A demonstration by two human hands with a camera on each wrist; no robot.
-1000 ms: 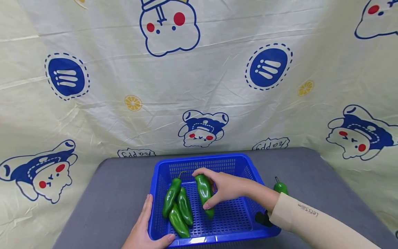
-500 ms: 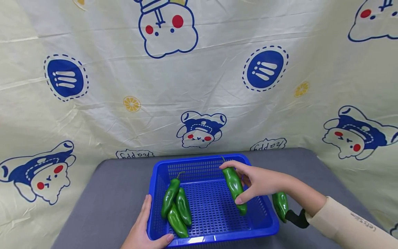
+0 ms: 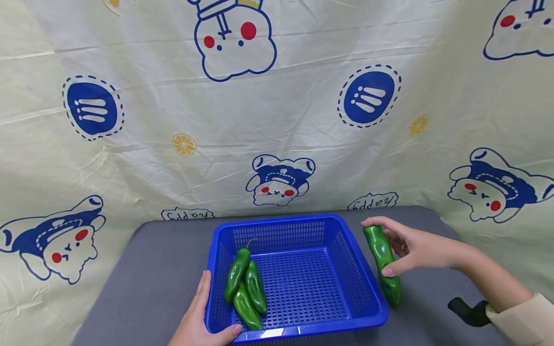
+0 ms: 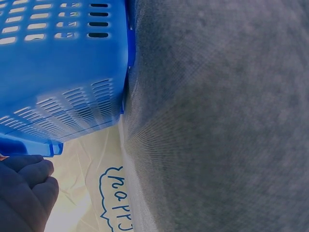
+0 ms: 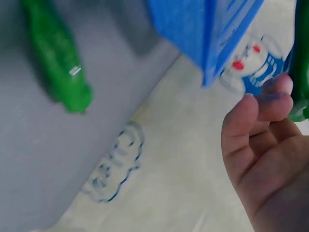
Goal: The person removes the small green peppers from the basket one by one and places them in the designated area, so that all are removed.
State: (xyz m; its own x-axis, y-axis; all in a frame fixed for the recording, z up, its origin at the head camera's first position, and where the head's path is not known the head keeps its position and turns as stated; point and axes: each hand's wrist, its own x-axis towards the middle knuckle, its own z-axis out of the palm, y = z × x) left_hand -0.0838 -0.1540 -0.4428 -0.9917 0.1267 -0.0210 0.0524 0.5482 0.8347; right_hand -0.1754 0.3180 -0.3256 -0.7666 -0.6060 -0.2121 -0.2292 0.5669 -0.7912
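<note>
My right hand (image 3: 417, 247) grips a green pepper (image 3: 377, 242) just outside the right side of the blue plastic basket (image 3: 324, 326). Fingertips are near its stem end and the thumb is lower on its side. In the right wrist view, that held pepper (image 5: 301, 63) shows at the right edge, while another green pepper (image 5: 58, 58) lies on the grey surface. From the head, the held one overlaps it. My left hand (image 3: 200, 315) holds the basket's front left corner, fingers along the outside and thumb over the front rim. Inside, at the left, lie three green peppers (image 3: 238, 274).
The basket stands on a grey cloth-covered table (image 3: 143, 283). Behind it hangs a pale curtain (image 3: 233, 115) printed with cartoon figures. A black strap piece (image 3: 469, 311) sticks out by the right sleeve (image 3: 525, 319).
My right hand has lifted the pepper out of the basket and carried it right, past the rim, to above the pepper on the table. The left hand stays at the corner.
</note>
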